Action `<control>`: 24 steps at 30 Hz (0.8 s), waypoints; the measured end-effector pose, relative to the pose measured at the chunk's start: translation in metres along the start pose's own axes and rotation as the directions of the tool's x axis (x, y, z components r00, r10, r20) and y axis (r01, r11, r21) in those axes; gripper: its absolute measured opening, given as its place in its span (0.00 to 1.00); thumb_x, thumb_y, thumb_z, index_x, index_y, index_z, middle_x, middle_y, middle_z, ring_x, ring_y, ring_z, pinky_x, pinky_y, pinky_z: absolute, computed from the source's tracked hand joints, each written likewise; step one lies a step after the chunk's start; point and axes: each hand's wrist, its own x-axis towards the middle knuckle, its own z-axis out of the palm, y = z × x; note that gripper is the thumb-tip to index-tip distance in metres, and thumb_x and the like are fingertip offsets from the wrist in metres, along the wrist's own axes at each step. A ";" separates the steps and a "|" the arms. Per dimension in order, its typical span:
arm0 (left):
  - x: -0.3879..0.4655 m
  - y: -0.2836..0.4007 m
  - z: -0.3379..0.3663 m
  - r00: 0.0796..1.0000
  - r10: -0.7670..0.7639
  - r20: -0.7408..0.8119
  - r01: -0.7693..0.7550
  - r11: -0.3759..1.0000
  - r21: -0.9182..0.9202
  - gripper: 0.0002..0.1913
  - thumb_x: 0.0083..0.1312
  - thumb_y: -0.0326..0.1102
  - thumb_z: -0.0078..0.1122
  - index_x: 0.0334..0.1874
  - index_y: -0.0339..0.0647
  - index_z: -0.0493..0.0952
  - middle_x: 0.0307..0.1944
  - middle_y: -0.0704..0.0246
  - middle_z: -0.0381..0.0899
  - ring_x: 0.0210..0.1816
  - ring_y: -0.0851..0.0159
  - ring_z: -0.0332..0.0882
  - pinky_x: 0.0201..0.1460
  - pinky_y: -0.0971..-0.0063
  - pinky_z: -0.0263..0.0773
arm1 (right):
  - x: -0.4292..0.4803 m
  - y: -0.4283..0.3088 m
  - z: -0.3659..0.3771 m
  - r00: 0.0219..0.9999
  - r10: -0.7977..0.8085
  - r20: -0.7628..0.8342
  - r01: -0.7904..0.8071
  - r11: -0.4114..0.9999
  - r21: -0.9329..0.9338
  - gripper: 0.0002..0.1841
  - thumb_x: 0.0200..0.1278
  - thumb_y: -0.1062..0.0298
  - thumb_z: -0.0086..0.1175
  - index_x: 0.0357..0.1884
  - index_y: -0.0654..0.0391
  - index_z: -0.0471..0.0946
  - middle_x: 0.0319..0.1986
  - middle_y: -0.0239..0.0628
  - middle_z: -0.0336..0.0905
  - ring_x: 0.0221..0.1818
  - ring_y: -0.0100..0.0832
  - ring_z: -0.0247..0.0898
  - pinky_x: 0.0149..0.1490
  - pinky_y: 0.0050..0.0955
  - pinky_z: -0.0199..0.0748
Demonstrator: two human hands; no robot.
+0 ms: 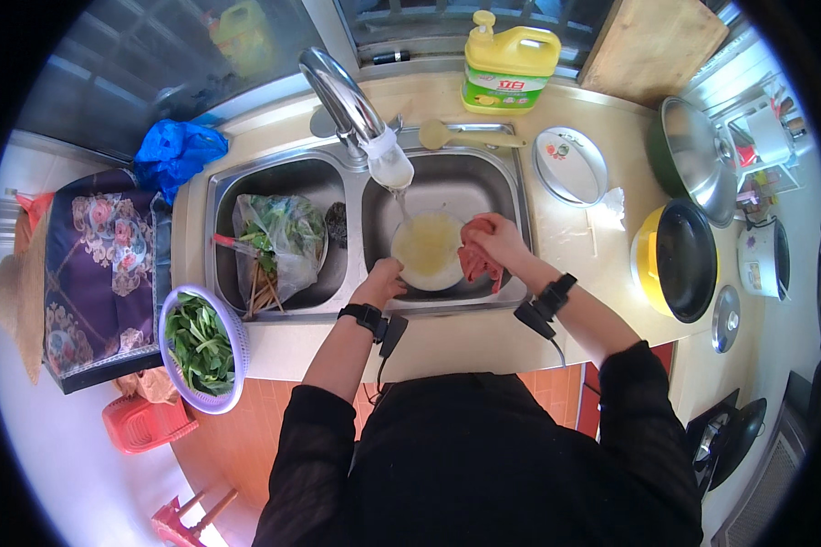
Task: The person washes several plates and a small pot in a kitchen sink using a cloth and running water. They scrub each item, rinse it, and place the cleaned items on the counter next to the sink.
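Note:
Water runs from the chrome faucet [345, 96] into a round bowl [427, 249] in the right sink basin [451, 178]. The bowl holds a cloudy, yellowish liquid. My left hand [383, 279] grips the bowl's left rim, its fingertips partly hidden. A crumpled red cloth [479, 263] hangs from my right hand [499, 239], at the bowl's right side. The left basin [246, 181] holds a clear plastic bag [294, 239] with leafy greens and thin wooden sticks, beside a dark scouring pad [337, 222].
A purple basket [244, 342] of greens sits left of the sink. Behind the sink are a pale ladle [472, 138] and a yellow detergent jug [510, 65]. Rightward stand a white enamel dish [570, 166], a black pan [686, 260] and a lidded green pot [663, 154].

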 end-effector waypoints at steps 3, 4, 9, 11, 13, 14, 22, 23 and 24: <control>0.004 0.001 0.002 0.998 -0.056 0.028 0.058 0.995 -0.081 0.33 0.64 0.30 0.45 0.68 0.24 0.47 0.69 0.39 0.44 0.68 0.31 0.49 0.68 0.39 0.49 | 0.018 0.012 0.017 0.867 0.189 0.461 -0.015 0.935 -0.355 0.17 0.58 0.72 0.52 0.51 0.56 0.75 0.31 0.39 0.78 0.33 0.35 0.77 0.42 0.34 0.77; 0.006 0.002 0.003 0.997 -0.069 0.023 0.071 0.992 -0.101 0.32 0.64 0.30 0.44 0.68 0.25 0.47 0.69 0.38 0.44 0.68 0.31 0.48 0.68 0.39 0.48 | 0.017 0.019 0.033 0.844 -0.273 0.461 0.519 0.627 -0.580 0.21 0.53 0.75 0.52 0.52 0.50 0.76 0.40 0.38 0.77 0.44 0.39 0.76 0.47 0.38 0.77; 0.013 0.004 -0.002 0.987 -0.154 0.034 0.158 0.965 -0.210 0.30 0.64 0.29 0.44 0.68 0.28 0.50 0.69 0.39 0.45 0.69 0.32 0.45 0.68 0.37 0.46 | 0.035 0.047 0.060 0.671 -0.037 0.740 0.741 0.067 -0.669 0.20 0.57 0.70 0.49 0.54 0.49 0.75 0.54 0.36 0.68 0.56 0.42 0.68 0.50 0.41 0.76; 0.013 0.001 -0.004 0.990 -0.110 0.087 0.126 0.969 -0.212 0.30 0.64 0.30 0.45 0.68 0.29 0.49 0.69 0.39 0.46 0.69 0.32 0.45 0.68 0.37 0.47 | 0.038 0.056 0.065 0.688 -0.176 0.704 0.703 -0.079 -0.707 0.19 0.58 0.69 0.48 0.54 0.52 0.75 0.52 0.37 0.69 0.55 0.41 0.69 0.49 0.41 0.76; 0.012 -0.003 -0.003 0.992 -0.103 0.070 0.116 0.968 -0.221 0.30 0.65 0.31 0.45 0.68 0.29 0.49 0.69 0.40 0.47 0.69 0.32 0.46 0.68 0.37 0.47 | 0.049 0.061 0.064 0.721 -0.178 0.670 0.667 -0.082 -0.740 0.19 0.58 0.69 0.49 0.53 0.54 0.75 0.53 0.38 0.69 0.53 0.40 0.70 0.46 0.40 0.77; 0.013 -0.005 -0.001 0.993 -0.110 0.037 0.115 0.968 -0.224 0.31 0.65 0.31 0.45 0.68 0.30 0.49 0.69 0.40 0.47 0.68 0.32 0.47 0.68 0.37 0.48 | 0.055 0.064 0.065 0.741 -0.199 0.641 0.636 -0.101 -0.765 0.19 0.57 0.69 0.49 0.53 0.55 0.75 0.53 0.38 0.69 0.52 0.40 0.70 0.45 0.39 0.77; 0.019 -0.005 0.006 0.988 -0.154 -0.017 0.143 0.947 -0.286 0.31 0.65 0.31 0.45 0.69 0.32 0.50 0.69 0.43 0.49 0.68 0.35 0.50 0.67 0.36 0.47 | 0.081 0.050 0.071 0.751 0.046 0.659 0.659 0.010 -0.752 0.10 0.55 0.66 0.55 0.39 0.54 0.81 0.34 0.37 0.82 0.39 0.38 0.79 0.41 0.34 0.77; 0.018 -0.006 0.006 0.990 -0.137 -0.017 0.127 0.949 -0.288 0.30 0.65 0.31 0.45 0.69 0.32 0.50 0.68 0.43 0.50 0.68 0.35 0.50 0.67 0.36 0.47 | 0.081 0.042 0.067 0.737 0.141 0.661 0.652 0.108 -0.751 0.09 0.54 0.65 0.56 0.37 0.54 0.82 0.31 0.38 0.83 0.38 0.37 0.80 0.40 0.34 0.77; 0.016 -0.007 0.006 0.992 -0.128 -0.011 0.119 0.949 -0.293 0.30 0.65 0.31 0.45 0.69 0.32 0.50 0.68 0.43 0.50 0.69 0.35 0.49 0.67 0.36 0.47 | 0.081 0.033 0.061 0.747 0.216 0.629 0.559 0.310 -0.769 0.10 0.53 0.65 0.57 0.36 0.56 0.81 0.30 0.38 0.83 0.36 0.35 0.81 0.39 0.33 0.77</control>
